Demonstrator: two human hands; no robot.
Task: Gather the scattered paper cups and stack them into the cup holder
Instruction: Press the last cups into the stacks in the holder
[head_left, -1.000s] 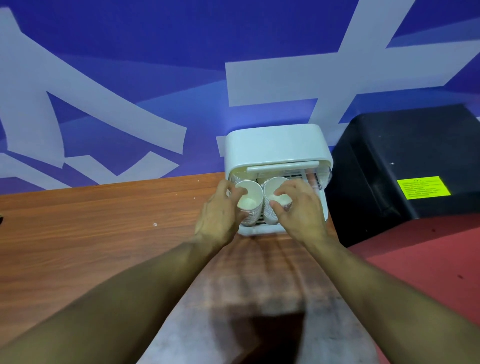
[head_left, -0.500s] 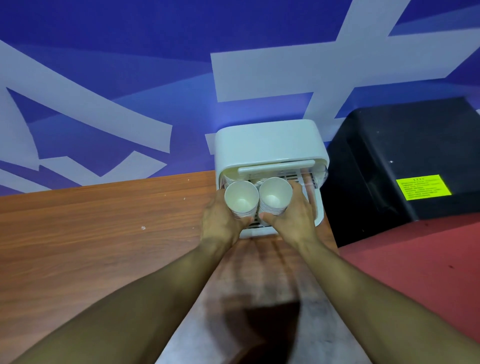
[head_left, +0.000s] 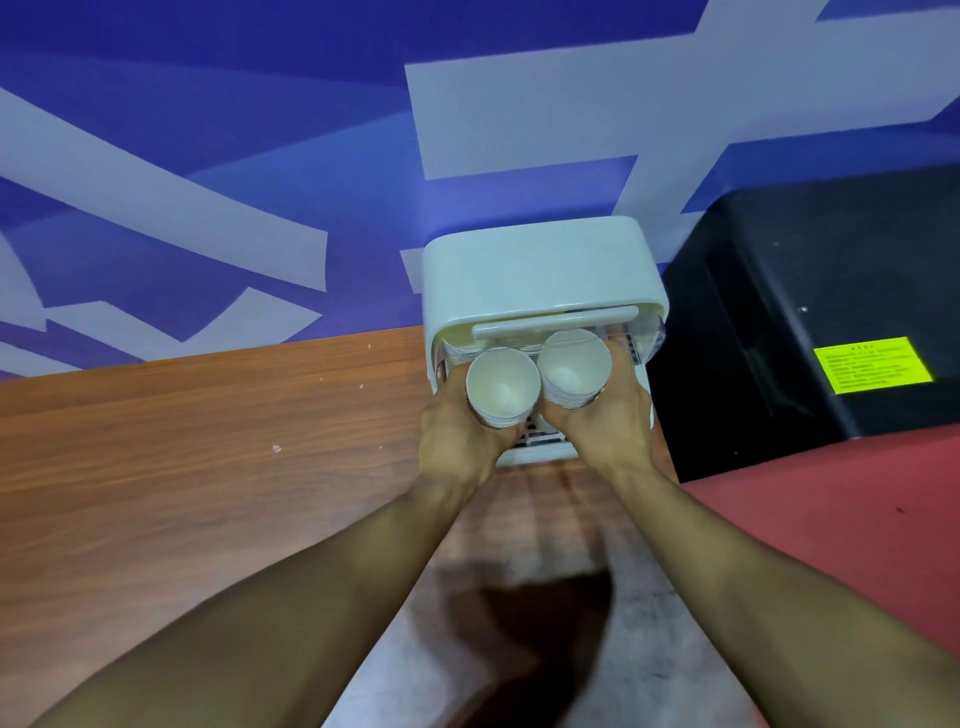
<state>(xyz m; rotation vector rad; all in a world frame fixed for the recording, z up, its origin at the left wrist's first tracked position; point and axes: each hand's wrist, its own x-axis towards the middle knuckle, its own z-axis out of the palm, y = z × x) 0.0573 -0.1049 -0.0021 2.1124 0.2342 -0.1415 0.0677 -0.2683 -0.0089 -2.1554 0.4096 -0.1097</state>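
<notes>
A white box-shaped cup holder (head_left: 540, 270) stands on the wooden table against the blue wall, its front open. Two stacks of white paper cups are held at its opening, mouths facing me. My left hand (head_left: 457, 441) grips the left stack (head_left: 501, 387) from below and the side. My right hand (head_left: 608, 421) grips the right stack (head_left: 574, 369), which sits slightly higher and further in, under the holder's raised clear lid (head_left: 556, 327). More cup rims show dimly inside the holder behind the stacks.
A large black box (head_left: 810, 312) with a yellow label (head_left: 872, 365) stands right beside the holder. A red surface (head_left: 831, 519) lies in front of the black box. The wooden table (head_left: 182, 441) stretches to the left of my arms.
Both hands have shifted from gripping the cup rims to holding the stacks from below, and raised them toward the holder's opening. The right stack has gone slightly further in.
</notes>
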